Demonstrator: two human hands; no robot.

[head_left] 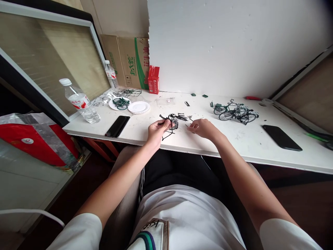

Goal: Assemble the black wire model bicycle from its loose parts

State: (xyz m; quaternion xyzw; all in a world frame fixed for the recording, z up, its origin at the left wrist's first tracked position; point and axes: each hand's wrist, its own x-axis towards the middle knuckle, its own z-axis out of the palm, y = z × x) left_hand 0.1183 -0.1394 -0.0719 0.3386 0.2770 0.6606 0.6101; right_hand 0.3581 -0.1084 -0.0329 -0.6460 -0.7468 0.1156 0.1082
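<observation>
Pinched between the thumb and fingers of my left hand is a partly built black model bicycle, held just over the white table near its front edge. To its right, my right hand rests low at the table with its fingers drawn together. Whatever lies in those fingertips is too small to make out. Several small black bicycle parts lie on the table just beyond and between my hands.
Built model bicycles stand at the right, near a black phone. Another phone lies left of my hands. Farther left are white plates, a green model bicycle and a water bottle. A red box stands behind.
</observation>
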